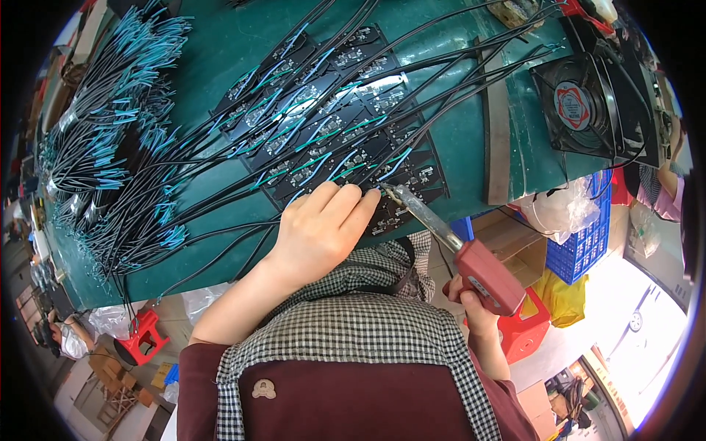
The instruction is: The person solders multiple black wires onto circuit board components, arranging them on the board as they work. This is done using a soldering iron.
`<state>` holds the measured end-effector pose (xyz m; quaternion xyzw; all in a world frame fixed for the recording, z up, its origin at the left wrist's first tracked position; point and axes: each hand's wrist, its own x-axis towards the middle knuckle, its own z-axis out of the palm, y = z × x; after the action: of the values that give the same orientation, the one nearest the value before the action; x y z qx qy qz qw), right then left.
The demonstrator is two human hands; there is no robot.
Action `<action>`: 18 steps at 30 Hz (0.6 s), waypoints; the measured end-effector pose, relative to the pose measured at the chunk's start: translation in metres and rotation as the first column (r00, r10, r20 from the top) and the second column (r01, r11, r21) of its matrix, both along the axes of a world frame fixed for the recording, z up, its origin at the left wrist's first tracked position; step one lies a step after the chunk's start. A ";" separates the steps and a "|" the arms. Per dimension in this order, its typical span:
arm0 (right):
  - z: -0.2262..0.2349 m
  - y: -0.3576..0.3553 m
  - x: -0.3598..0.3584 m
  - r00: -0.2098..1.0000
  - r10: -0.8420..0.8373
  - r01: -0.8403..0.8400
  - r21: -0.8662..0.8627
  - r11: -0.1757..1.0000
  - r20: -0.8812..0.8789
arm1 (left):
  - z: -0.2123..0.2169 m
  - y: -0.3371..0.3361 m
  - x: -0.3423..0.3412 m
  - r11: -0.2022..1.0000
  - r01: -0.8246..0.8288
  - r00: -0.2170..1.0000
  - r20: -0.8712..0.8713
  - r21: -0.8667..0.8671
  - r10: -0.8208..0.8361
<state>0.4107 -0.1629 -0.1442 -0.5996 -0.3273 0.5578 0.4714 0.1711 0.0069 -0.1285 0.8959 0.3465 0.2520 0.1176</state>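
My right hand point(476, 309) is wrapped round the red handle of a soldering gun point(491, 275). Its metal barrel points up and left, and the tip touches or nearly touches the near part of a panel of black circuit boards point(323, 121). Beside that tip, my left hand point(320, 228) rests on the near edge of the panel with its fingers closed together. Whatever lies under those fingertips is hidden. Black cables point(441, 95) with blue and green leads cross the boards diagonally, and some pass close to my left hand.
Bundles of black cables with blue ends point(110, 162) cover the left of the green table point(460, 140). A metal bar point(496, 125) lies right of the boards, and a black fan point(577, 103) stands beyond it. Below are a blue crate point(585, 235), a cardboard box point(518, 242) and red stools point(526, 331).
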 end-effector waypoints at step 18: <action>0.021 0.005 -0.009 0.982 -0.114 0.120 0.031 0.992 -0.151 | 0.001 -0.004 0.003 0.999 -0.017 1.000 -0.008 0.034 0.017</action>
<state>0.4014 -0.1575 -0.1228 -0.5649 -0.2661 0.5657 0.5385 0.1746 0.0026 -0.1270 0.8957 0.3504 0.2552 0.0988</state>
